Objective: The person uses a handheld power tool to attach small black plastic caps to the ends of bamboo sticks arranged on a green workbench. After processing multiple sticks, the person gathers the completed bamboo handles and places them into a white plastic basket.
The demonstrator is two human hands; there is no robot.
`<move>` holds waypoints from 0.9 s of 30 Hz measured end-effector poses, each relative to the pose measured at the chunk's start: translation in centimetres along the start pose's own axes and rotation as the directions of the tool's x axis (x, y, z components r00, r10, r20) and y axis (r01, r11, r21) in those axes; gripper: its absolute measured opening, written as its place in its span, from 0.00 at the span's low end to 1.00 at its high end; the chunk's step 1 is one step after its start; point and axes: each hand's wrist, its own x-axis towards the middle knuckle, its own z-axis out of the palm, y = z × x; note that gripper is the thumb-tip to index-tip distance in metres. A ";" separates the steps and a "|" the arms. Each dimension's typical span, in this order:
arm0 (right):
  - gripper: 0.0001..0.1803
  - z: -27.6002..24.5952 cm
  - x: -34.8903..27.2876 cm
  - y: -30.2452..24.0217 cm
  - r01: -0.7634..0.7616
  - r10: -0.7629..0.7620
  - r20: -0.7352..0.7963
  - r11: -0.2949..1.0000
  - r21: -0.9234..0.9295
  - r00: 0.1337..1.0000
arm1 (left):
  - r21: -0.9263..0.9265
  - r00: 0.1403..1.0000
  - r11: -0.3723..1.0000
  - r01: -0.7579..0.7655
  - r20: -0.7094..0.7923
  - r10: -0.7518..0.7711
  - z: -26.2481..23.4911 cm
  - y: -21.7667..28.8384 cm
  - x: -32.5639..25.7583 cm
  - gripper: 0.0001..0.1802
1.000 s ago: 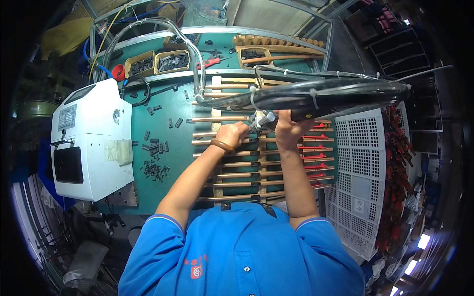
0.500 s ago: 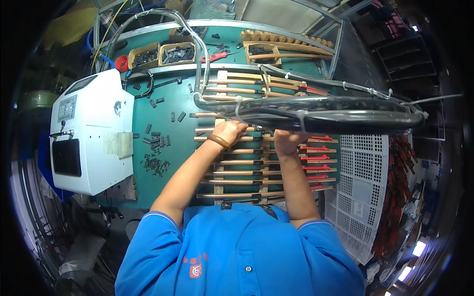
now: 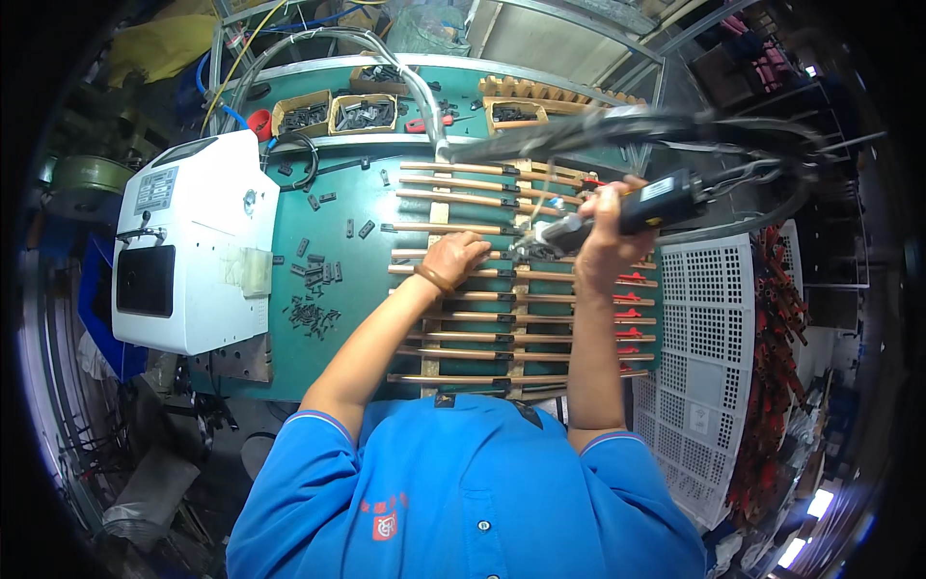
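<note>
My right hand (image 3: 602,241) is closed around a black powered screwdriver (image 3: 664,200) with a silver nose and cables trailing to the right. The nose points left, close to a small black fitting on a row of copper-brown rods (image 3: 446,317). Over the left part of one rod (image 3: 407,254) my left hand (image 3: 455,257) is bent, its fingers gripping it beside that fitting. The rods lie crosswise on pale upright strips (image 3: 429,369). Several have red levers (image 3: 628,334) at their right ends. Whether the nose touches a screw is too small to tell.
At the left stands a white machine (image 3: 198,251). Loose black parts (image 3: 316,270) and a heap of small screws (image 3: 311,315) lie between it and the rods. Parts boxes (image 3: 365,114) sit at the back. A white perforated crate (image 3: 696,367) stands at the right, and a cable loop (image 3: 424,96) arches overhead.
My right hand has come up and right, and the screwdriver is now visible in it. The thick cable bundle has swung up and away. My left hand stays at the rods.
</note>
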 end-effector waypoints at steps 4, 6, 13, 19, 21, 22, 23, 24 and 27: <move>0.18 -0.2 0.7 -3.1 0.017 -0.012 0.039 0.991 -0.129 0.999 | 0.025 0.996 0.998 -0.049 0.081 0.047 -0.1 3.6 -0.9 0.17; 0.18 -0.3 0.3 -3.3 0.009 -0.002 0.056 0.992 -0.126 0.998 | 0.073 0.999 0.997 -0.029 0.030 0.027 1.5 4.1 -1.3 0.16; 0.18 0.0 -1.6 -2.0 0.002 -0.001 0.036 0.999 -0.041 0.999 | 0.009 0.936 0.944 0.329 0.126 -0.328 3.2 3.6 -1.4 0.11; 0.17 -0.2 -2.9 0.0 -0.016 0.018 0.043 0.999 -0.038 0.999 | 0.036 0.898 0.915 0.403 0.178 -0.403 3.1 3.9 -1.3 0.13; 0.19 -0.7 -3.2 1.0 -0.052 0.051 0.038 0.998 0.023 0.998 | 0.070 0.899 0.918 0.392 0.184 -0.398 3.0 3.9 -1.1 0.14; 0.19 -0.8 -3.3 1.3 -0.042 0.042 0.039 0.999 0.001 0.998 | 0.087 0.899 0.918 0.387 0.186 -0.396 3.0 3.9 -1.1 0.14; 0.19 -1.0 -3.4 1.6 -0.032 0.033 0.041 0.999 -0.021 0.999 | 0.057 0.908 0.925 0.376 0.177 -0.381 2.9 4.0 -1.2 0.14; 0.18 -1.1 -3.4 1.9 -0.021 0.023 0.043 0.999 -0.041 0.999 | 0.030 0.916 0.931 0.365 0.165 -0.365 2.8 4.0 -1.2 0.15; 0.18 -1.6 -3.2 2.1 -0.050 0.054 0.077 0.997 -0.050 0.996 | 0.024 0.919 0.933 0.359 0.166 -0.358 2.6 4.1 -1.1 0.14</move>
